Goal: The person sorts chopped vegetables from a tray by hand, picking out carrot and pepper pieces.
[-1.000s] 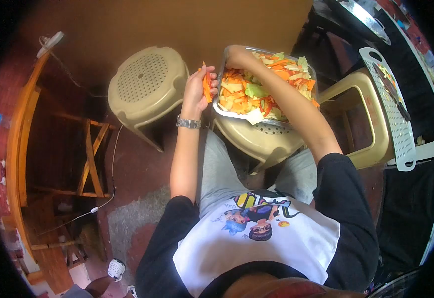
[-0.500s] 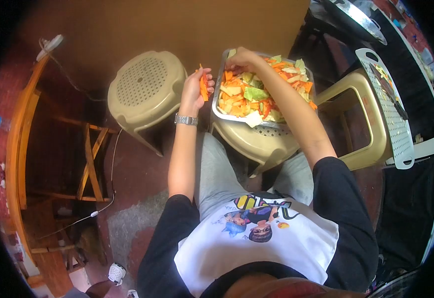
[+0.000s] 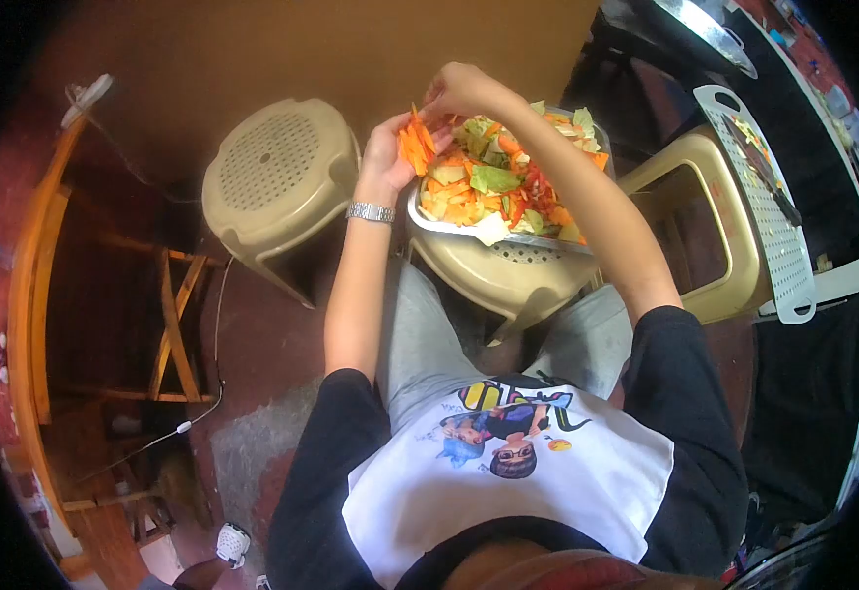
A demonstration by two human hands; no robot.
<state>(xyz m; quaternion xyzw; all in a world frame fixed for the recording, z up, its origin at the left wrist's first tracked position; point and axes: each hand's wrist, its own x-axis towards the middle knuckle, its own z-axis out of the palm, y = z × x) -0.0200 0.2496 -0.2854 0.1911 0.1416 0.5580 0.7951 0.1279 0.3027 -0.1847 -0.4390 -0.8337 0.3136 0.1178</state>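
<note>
1. The carrot strips (image 3: 417,146) are bright orange, thin and flat, with straight cut edges. They lie together as a loose bunch, and their ends do not line up.
2. Their long axis runs nearly up and down the view, with a slight slant: the upper ends point towards the brown wall (image 3: 351,49), the lower ends back towards the person.
3. The bunch is in the left hand (image 3: 388,153), just at the left end of the metal tray (image 3: 434,224). That hand is half curled and grips the strips against the palm.
4. The right hand (image 3: 464,90) is bent, its fingertips drawn together by the upper ends of the strips — whether they pinch one, I cannot tell.
5. The tray lies lengthwise from left to right on a cream stool (image 3: 508,285), under the right forearm. It is heaped with mixed cut vegetables (image 3: 493,179) — orange, red, pale yellow and leafy green pieces, pointing every way. One pale piece (image 3: 491,228) overhangs the near rim.
</note>
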